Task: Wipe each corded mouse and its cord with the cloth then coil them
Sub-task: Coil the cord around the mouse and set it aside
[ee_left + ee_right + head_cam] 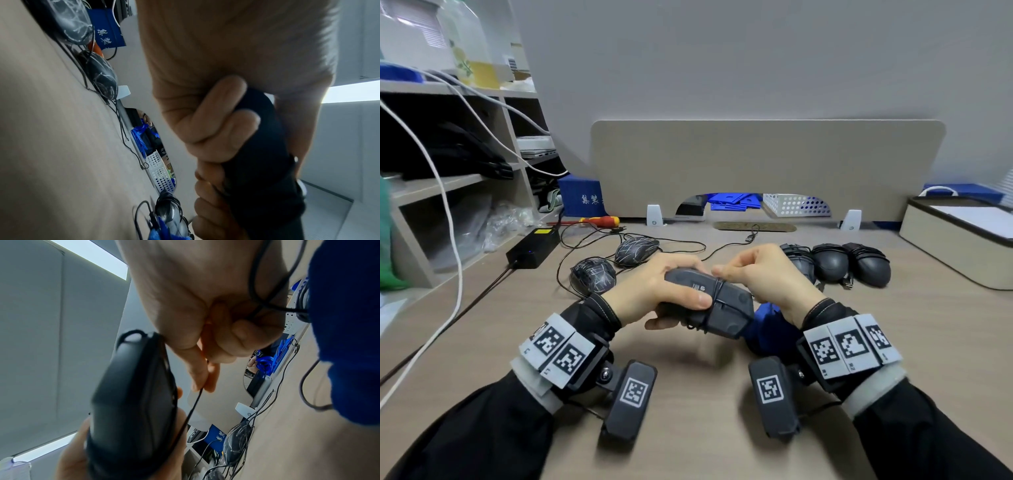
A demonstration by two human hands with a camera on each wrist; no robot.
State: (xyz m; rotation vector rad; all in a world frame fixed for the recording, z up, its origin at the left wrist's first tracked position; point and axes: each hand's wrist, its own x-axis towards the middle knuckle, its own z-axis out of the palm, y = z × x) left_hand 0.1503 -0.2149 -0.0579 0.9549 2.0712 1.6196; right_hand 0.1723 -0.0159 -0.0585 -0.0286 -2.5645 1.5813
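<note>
My left hand (654,291) grips a dark grey mouse (717,301) upside down above the desk, its cord (714,298) wound around its middle. My right hand (753,274) pinches that black cord (193,404) beside the mouse (131,410). The blue cloth (770,325) lies on the desk under my right wrist and fills the right edge of the right wrist view as cloth (349,337). Two patterned mice (616,260) with loose cords lie at the left. Three dark mice (835,263) with cords wrapped around them lie at the right.
A black power brick (534,246) and a red screwdriver (599,221) lie at the back left by the shelf unit (448,178). A beige divider panel (767,164) closes the desk's far edge. A lidded beige box (959,236) stands at the right.
</note>
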